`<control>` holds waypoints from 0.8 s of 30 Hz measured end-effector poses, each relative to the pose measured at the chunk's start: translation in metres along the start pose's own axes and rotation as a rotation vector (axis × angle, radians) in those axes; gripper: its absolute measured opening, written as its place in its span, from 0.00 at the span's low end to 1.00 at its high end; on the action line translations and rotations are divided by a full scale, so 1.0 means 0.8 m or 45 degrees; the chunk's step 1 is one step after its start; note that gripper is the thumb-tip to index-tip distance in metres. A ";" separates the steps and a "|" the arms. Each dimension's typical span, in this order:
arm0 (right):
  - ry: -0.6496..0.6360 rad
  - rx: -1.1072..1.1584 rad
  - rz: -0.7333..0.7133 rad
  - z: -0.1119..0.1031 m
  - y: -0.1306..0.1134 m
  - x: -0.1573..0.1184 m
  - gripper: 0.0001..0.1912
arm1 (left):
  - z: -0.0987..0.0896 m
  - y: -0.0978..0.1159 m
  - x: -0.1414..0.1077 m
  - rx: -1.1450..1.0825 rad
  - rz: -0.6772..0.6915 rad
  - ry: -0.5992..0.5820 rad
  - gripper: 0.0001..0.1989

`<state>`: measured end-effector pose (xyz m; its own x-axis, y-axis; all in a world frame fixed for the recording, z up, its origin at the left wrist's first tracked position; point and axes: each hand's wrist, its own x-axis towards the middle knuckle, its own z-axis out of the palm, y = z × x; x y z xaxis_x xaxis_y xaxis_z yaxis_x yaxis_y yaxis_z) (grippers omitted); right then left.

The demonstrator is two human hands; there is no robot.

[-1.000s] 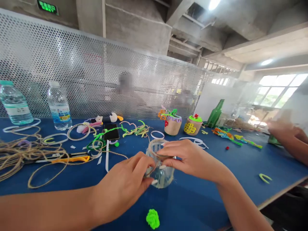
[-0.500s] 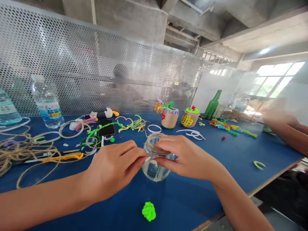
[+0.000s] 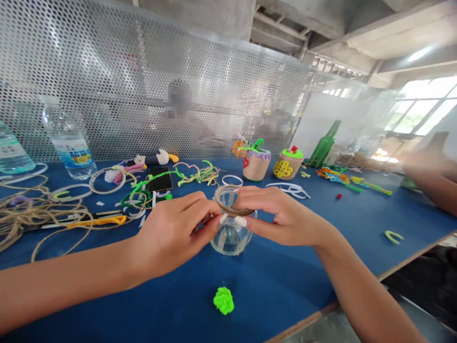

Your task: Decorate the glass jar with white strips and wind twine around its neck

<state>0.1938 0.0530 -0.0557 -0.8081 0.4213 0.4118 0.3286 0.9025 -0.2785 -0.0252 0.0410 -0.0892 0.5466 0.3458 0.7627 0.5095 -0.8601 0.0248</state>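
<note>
A clear glass jar (image 3: 231, 242) stands upright between my hands, with brown twine (image 3: 233, 210) wound around its neck. My left hand (image 3: 182, 233) pinches at the left side of the neck, thumb and forefinger closed on the twine. From the right, my right hand (image 3: 285, 215) grips the jar's rim, its fingers over the mouth and its thumb at the front under the twine. Both thumb tips are close together at the front of the neck. Nearer to me lies a bright green fuzzy ball (image 3: 223, 300).
Loose twine (image 3: 26, 216) and a yellow utility knife (image 3: 102, 221) lie at the left. Behind are a phone (image 3: 160, 180), white rings (image 3: 232, 180), two twine-wrapped jars (image 3: 256, 166) and a green bottle (image 3: 325, 144). Another person's arm (image 3: 433, 183) reaches in at the right.
The camera view has shifted slightly. My thumbs have come closer together, and the twine that stretched between my hands now lies against the jar's neck.
</note>
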 end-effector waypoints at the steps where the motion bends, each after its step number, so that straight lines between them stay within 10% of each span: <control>1: 0.011 -0.001 0.001 0.000 0.001 0.000 0.09 | 0.000 -0.001 0.000 0.008 0.003 -0.002 0.04; 17: 0.259 0.010 0.031 0.022 0.009 0.010 0.20 | -0.002 -0.005 0.002 0.147 -0.034 -0.033 0.07; 24: 0.156 0.013 -0.093 0.015 0.010 0.008 0.09 | -0.013 -0.012 0.006 0.104 -0.118 -0.114 0.09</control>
<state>0.1853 0.0620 -0.0660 -0.7635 0.3629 0.5342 0.2656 0.9304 -0.2524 -0.0341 0.0471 -0.0790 0.5503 0.4573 0.6986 0.6107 -0.7910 0.0367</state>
